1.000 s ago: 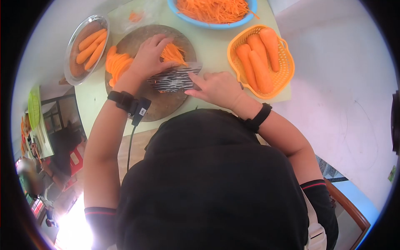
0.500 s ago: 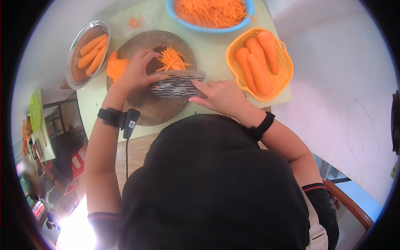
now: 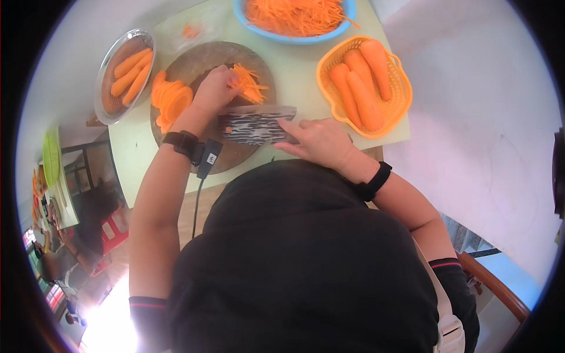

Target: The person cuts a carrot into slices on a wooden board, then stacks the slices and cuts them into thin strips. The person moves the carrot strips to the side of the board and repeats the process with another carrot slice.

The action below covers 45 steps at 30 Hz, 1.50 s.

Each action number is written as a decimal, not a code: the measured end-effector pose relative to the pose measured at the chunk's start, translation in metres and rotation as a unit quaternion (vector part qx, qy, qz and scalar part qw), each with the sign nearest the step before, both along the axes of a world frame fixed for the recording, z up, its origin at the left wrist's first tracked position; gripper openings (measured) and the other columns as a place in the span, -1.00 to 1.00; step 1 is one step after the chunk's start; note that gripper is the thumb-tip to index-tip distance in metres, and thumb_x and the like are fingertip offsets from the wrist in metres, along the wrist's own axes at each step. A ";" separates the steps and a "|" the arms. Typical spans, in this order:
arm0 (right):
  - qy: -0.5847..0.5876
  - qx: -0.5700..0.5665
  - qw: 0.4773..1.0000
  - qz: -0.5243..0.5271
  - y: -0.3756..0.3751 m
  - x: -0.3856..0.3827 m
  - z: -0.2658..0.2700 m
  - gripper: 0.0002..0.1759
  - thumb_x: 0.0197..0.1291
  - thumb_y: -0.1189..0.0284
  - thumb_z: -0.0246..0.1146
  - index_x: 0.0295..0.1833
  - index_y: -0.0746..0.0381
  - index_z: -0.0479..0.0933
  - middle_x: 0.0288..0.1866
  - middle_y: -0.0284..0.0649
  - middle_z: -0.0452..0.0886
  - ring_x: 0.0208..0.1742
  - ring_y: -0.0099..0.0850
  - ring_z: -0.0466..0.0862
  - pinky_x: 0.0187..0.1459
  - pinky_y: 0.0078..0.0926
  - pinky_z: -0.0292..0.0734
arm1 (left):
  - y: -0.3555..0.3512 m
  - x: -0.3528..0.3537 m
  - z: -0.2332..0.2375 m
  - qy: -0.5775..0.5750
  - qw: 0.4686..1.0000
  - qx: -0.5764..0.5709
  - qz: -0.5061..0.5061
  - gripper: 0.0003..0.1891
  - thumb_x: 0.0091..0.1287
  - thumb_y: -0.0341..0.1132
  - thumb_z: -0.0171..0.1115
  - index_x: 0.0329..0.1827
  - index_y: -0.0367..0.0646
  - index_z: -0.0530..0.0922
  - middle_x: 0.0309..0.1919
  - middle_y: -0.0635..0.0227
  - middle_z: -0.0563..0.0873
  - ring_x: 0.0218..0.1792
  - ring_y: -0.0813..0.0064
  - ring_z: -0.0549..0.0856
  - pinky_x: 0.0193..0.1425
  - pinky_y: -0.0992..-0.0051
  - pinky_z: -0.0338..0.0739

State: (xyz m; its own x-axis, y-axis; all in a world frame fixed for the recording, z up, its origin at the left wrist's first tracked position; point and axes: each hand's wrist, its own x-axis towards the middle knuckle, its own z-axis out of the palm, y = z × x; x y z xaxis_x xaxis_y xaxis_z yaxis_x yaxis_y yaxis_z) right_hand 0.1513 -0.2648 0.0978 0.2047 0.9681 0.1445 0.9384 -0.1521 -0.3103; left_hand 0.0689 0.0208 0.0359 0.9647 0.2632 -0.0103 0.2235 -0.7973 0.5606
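Note:
A cleaver with a black-and-silver streaked blade point(image 3: 256, 127) lies low over the round wooden chopping board point(image 3: 203, 56). My right hand point(image 3: 322, 141) grips it at the handle end, index finger stretched along the blade; the handle is hidden in the palm. Just beyond the blade, my left hand point(image 3: 216, 88) has its fingers curled together at the left edge of a small heap of carrot strips point(image 3: 251, 85). Overlapping carrot slices point(image 3: 173, 101) rest on the board's left side, beside my left wrist. A small carrot bit point(image 3: 228, 129) sticks to the blade.
A blue basin point(image 3: 294, 40) of shredded carrot stands at the back. To the right, a yellow basket point(image 3: 399, 97) holds several whole carrots. Further left is a clear oval bowl point(image 3: 106, 70) with carrots. A cable hangs from my left wristband point(image 3: 183, 144).
My left hand has moved right and closed at the carrot strips, uncovering the slices. The cleaver and my right hand have shifted slightly right and nearer to me.

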 end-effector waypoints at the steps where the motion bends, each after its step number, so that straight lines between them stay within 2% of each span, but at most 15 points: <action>1: -0.004 -0.004 1.000 0.002 -0.001 -0.001 0.001 -0.43 0.31 -0.12 0.19 0.09 0.16 0.62 -0.58 -0.24 0.58 -0.57 -0.25 0.65 -0.49 -0.31 0.55 | 0.000 0.003 -0.005 -0.001 1.000 -0.008 0.000 -0.77 0.13 -0.38 0.47 -0.20 -0.28 0.65 -0.30 0.25 0.60 -0.27 0.33 0.66 -0.13 0.39 0.58; 5: 0.009 -0.004 1.000 -0.003 -0.003 -0.003 0.000 -0.44 0.31 -0.12 0.17 0.07 0.15 0.61 -0.58 -0.25 0.59 -0.55 -0.25 0.66 -0.48 -0.33 0.57 | -0.001 0.003 -0.008 -0.007 0.999 -0.034 0.006 -0.78 0.13 -0.39 0.47 -0.24 -0.30 0.64 -0.32 0.25 0.60 -0.32 0.33 0.66 -0.17 0.40 0.58; 8: 0.016 -0.008 1.000 0.000 -0.005 -0.005 -0.003 -0.44 0.32 -0.12 0.17 0.06 0.15 0.60 -0.57 -0.25 0.60 -0.55 -0.25 0.67 -0.46 -0.32 0.58 | 0.004 -0.001 -0.003 0.026 0.997 -0.055 0.044 -0.83 0.15 -0.33 0.41 -0.26 -0.22 0.69 -0.29 0.19 0.66 -0.24 0.18 0.69 -0.09 0.30 0.59; 10: 0.026 0.003 1.000 -0.010 -0.006 -0.006 -0.004 -0.51 0.24 -0.04 0.30 0.07 0.10 0.64 -0.55 -0.27 0.59 -0.57 -0.25 0.64 -0.47 -0.33 0.57 | 0.009 -0.003 -0.003 0.016 0.991 -0.104 0.083 -0.80 0.17 -0.30 0.42 -0.25 -0.26 0.71 -0.31 0.17 0.72 -0.26 0.27 0.72 -0.09 0.34 0.60; 14: 0.048 -0.009 0.999 -0.018 -0.005 -0.006 -0.003 -0.52 0.25 -0.03 0.30 0.07 0.10 0.64 -0.54 -0.25 0.62 -0.54 -0.25 0.66 -0.46 -0.33 0.58 | 0.015 -0.007 -0.001 0.018 0.985 -0.138 0.100 -0.76 0.18 -0.27 0.43 -0.27 -0.30 0.71 -0.37 0.16 0.75 -0.32 0.34 0.73 -0.14 0.38 0.61; 16: 0.071 -0.021 0.997 -0.025 -0.005 -0.007 -0.005 -0.45 0.33 -0.13 0.16 0.05 0.14 0.60 -0.54 -0.18 0.64 -0.50 -0.20 0.69 -0.43 -0.27 0.60 | 0.016 -0.005 0.004 0.018 0.988 -0.126 0.087 -0.77 0.18 -0.27 0.43 -0.29 -0.30 0.71 -0.42 0.17 0.75 -0.36 0.34 0.73 -0.16 0.38 0.61; 20: 0.086 -0.017 0.996 -0.019 -0.001 -0.008 -0.008 -0.45 0.33 -0.12 0.16 0.06 0.14 0.60 -0.55 -0.17 0.63 -0.49 -0.20 0.70 -0.44 -0.26 0.60 | 0.013 0.002 0.014 0.018 0.992 -0.102 0.077 -0.78 0.20 -0.27 0.41 -0.29 -0.30 0.71 -0.43 0.16 0.75 -0.36 0.33 0.73 -0.17 0.37 0.61; 22: 0.111 -0.019 0.994 -0.014 0.002 -0.009 -0.007 -0.46 0.33 -0.11 0.17 0.07 0.14 0.61 -0.52 -0.16 0.66 -0.46 -0.18 0.71 -0.40 -0.25 0.61 | 0.017 0.002 0.012 -0.007 0.992 -0.066 0.111 -0.81 0.25 -0.33 0.42 -0.24 -0.31 0.72 -0.45 0.30 0.75 -0.38 0.54 0.68 -0.22 0.51 0.58; 26: 0.164 0.017 0.986 -0.011 0.009 -0.011 -0.010 -0.45 0.33 -0.11 0.17 0.08 0.14 0.63 -0.48 -0.16 0.69 -0.44 -0.15 0.71 -0.35 -0.26 0.63 | 0.034 -0.017 0.009 -0.053 0.985 -0.089 0.137 -0.81 0.30 -0.33 0.38 -0.17 -0.30 0.72 -0.41 0.33 0.75 -0.34 0.58 0.69 -0.17 0.54 0.58; 29: 0.230 -0.034 0.972 -0.044 0.015 -0.007 -0.004 -0.42 0.33 -0.12 0.17 0.09 0.16 0.63 -0.43 -0.13 0.71 -0.41 -0.12 0.72 -0.32 -0.27 0.62 | 0.042 -0.038 0.011 -0.051 0.973 -0.169 0.151 -0.78 0.36 -0.32 0.33 -0.04 -0.27 0.70 -0.31 0.37 0.77 -0.27 0.60 0.70 -0.12 0.55 0.58; 31: 0.334 -0.087 0.934 -0.088 0.022 -0.001 -0.003 -0.42 0.36 -0.10 0.16 0.11 0.20 0.62 -0.45 -0.10 0.70 -0.47 -0.14 0.70 -0.32 -0.29 0.61 | 0.042 -0.050 0.014 -0.066 0.968 -0.160 0.180 -0.77 0.38 -0.32 0.30 0.01 -0.23 0.68 -0.20 0.29 0.78 -0.19 0.48 0.74 -0.05 0.49 0.62; 32: 0.334 -0.088 0.935 -0.086 0.026 0.002 0.001 -0.42 0.36 -0.10 0.16 0.11 0.20 0.62 -0.45 -0.10 0.70 -0.47 -0.14 0.70 -0.32 -0.29 0.61 | 0.040 -0.058 0.016 -0.067 0.968 -0.161 0.183 -0.77 0.38 -0.32 0.30 0.01 -0.23 0.68 -0.20 0.29 0.78 -0.19 0.48 0.74 -0.05 0.49 0.62; 35: 0.454 -0.176 0.864 -0.128 0.044 0.015 0.017 -0.39 0.40 -0.09 0.12 0.12 0.25 0.61 -0.55 -0.15 0.62 -0.60 -0.28 0.64 -0.42 -0.35 0.57 | 0.022 -0.083 0.016 -0.117 0.950 -0.157 0.242 -0.76 0.38 -0.32 0.30 0.04 -0.21 0.66 -0.18 0.30 0.77 -0.18 0.50 0.73 -0.04 0.51 0.60; 37: 0.536 -0.215 0.793 -0.197 0.056 0.023 0.020 -0.38 0.45 -0.08 0.07 0.15 0.29 0.60 -0.62 -0.42 0.39 -0.65 -0.63 0.42 -0.61 -0.62 0.35 | 0.001 -0.098 0.011 -0.110 0.948 -0.145 0.262 -0.76 0.37 -0.35 0.31 0.04 -0.21 0.65 -0.19 0.32 0.76 -0.23 0.50 0.72 -0.06 0.51 0.60; 45: 0.580 -0.215 0.762 -0.193 0.066 0.028 0.019 -0.33 0.43 -0.11 0.07 0.22 0.30 0.56 -0.59 -0.42 0.39 -0.66 -0.63 0.41 -0.60 -0.66 0.35 | -0.064 -0.108 -0.001 -0.093 0.992 -0.001 0.091 -0.65 0.11 -0.42 0.49 -0.03 -0.17 0.64 -0.03 0.24 0.60 0.05 0.23 0.62 0.10 0.37 0.58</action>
State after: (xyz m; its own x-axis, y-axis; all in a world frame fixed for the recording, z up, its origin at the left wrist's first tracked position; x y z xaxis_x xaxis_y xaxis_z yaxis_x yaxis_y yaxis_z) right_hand 0.1796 -0.1984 0.1166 0.2338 0.7101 -0.6641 -0.0689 -0.6692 -0.7398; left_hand -0.0389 -0.0430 0.0349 0.8867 0.4329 0.1626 0.2561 -0.7524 0.6069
